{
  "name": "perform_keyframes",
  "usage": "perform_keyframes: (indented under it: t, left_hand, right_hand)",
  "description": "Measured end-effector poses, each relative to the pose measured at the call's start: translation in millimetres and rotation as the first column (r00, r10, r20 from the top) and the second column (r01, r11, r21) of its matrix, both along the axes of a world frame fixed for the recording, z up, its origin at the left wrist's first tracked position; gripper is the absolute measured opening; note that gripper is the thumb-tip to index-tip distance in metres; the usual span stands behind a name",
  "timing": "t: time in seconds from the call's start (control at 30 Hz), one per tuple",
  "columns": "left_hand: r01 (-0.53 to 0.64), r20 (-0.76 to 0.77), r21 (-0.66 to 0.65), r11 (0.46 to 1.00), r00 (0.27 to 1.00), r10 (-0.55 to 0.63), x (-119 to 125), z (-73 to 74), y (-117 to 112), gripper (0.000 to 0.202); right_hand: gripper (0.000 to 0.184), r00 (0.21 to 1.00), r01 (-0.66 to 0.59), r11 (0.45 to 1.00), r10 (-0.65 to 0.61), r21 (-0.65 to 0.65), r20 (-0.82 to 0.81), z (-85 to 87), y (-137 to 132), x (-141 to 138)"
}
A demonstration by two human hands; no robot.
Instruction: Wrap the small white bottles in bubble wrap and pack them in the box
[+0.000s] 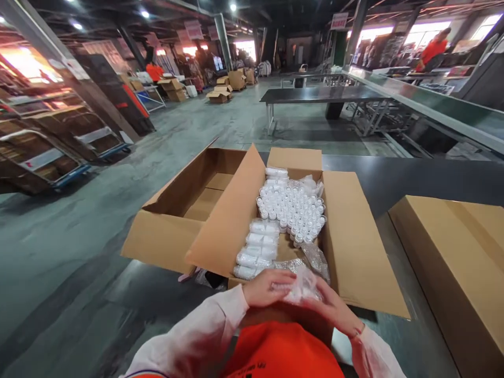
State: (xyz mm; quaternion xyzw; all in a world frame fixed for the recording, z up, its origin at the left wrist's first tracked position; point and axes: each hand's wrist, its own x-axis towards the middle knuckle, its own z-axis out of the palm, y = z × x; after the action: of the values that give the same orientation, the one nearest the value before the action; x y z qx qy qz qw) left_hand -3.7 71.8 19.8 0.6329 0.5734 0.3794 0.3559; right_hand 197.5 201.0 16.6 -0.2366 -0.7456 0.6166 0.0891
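Your orange top (pixel 285 349) is closest, with your left hand (pixel 269 287) and right hand (pixel 336 311) both curled around clear wrap (pixel 304 287) at the near end of the box (pixel 364 252), bottles (pixel 291 208) beyond.

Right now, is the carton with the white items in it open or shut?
Open: the carton has its left flap and right flap spread outward, and the white items inside show from above.

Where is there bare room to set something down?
Bare tabletop shows behind the closed box. Inside the packed box, a small cardboard patch lies between white rolls, bottles and bubble wrap. Left hand and right hand crowd its near end.
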Motion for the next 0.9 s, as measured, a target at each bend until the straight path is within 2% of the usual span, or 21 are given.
perform_keyframes:
  t: [0.07,0.1,0.17,0.2,0.23,0.3,0.37,0.43,0.5,0.57,0.63,0.67,0.77,0.83,0.9]
  left_hand:
    - [-0.033,0.026,-0.078,0.996,0.999,0.035,-1,3.2,2,0.032]
    - [-0.028,-0.025,-0.095,0.995,0.999,0.026,-1,6.1,3,0.031]
    - [0.004,-0.243,-0.116,0.993,0.969,-0.032,3,12.8,3,0.034]
    - [0.014,-0.37,-0.131,0.991,0.927,-0.062,6,15.9,4,0.041]
    - [0.015,-0.475,-0.156,0.988,0.876,-0.088,8,18.3,4,0.047]
    - [-0.014,-0.592,-0.195,0.981,0.799,-0.106,4,20.6,7,0.052]
    - [-0.086,-0.635,-0.205,0.975,0.77,-0.066,-12,19.2,14,0.046]
    - [-0.213,-0.696,-0.232,0.949,0.718,-0.01,-40,14.3,23,0.043]
    - [-0.367,-0.774,-0.259,0.893,0.632,0.035,-67,6.6,32,0.036]
    - [-0.481,-0.828,-0.256,0.838,0.557,0.066,-85,-2.5,39,0.031]
    - [-0.538,-0.841,-0.246,0.806,0.532,0.098,-88,-10.7,45,0.036]
    - [-0.553,-0.839,-0.249,0.795,0.533,0.108,-86,-13.9,47,0.039]
    - [-0.578,-0.811,-0.313,0.754,0.576,0.105,-79,-17.8,57,0.035]
    - [-0.583,-0.783,-0.368,0.724,0.615,0.096,-78,-15.2,62,0.03]
    - [-0.556,-0.753,-0.377,0.741,0.65,0.104,-78,-9.8,66,0.03]
  right_hand:
    - [0.063,0.994,-0.087,0.987,0.095,0.137,-0.057,2.0,2,-3]
    - [0.057,0.995,-0.091,0.986,0.097,0.142,-0.038,1.0,1,-5]
    - [0.049,0.998,-0.008,1.0,0.006,0.026,0.064,-4.9,-3,-14]
    - [0.051,0.992,0.053,0.997,-0.045,-0.063,0.121,-8.9,-6,-19]
    - [0.054,0.982,0.104,0.983,-0.078,-0.151,0.172,-12.7,-9,-26]
    - [0.06,0.975,0.141,0.943,-0.08,-0.3,0.208,-17.5,-13,-39]
    - [0.064,0.978,0.151,0.93,-0.092,-0.336,0.186,-17.5,-10,-48]
    - [0.069,0.973,0.194,0.934,-0.144,-0.301,0.179,-15.2,3,-48]
    - [0.065,0.961,0.23,0.96,-0.197,-0.162,0.195,-14.5,23,-41]
    - [0.051,0.944,0.222,0.973,-0.23,0.062,0.237,-17.8,47,-32]
    - [0.039,0.913,0.175,0.937,-0.269,0.304,0.305,-24.4,69,-29]
    - [0.036,0.895,0.147,0.905,-0.294,0.398,0.337,-28.3,78,-31]
    - [0.031,0.845,0.082,0.821,-0.358,0.565,0.397,-39.0,92,-48]
    - [0.031,0.816,0.037,0.778,-0.385,0.627,0.43,-44.6,91,-63]
    - [0.025,0.791,-0.008,0.763,-0.391,0.647,0.471,-48.8,87,-73]
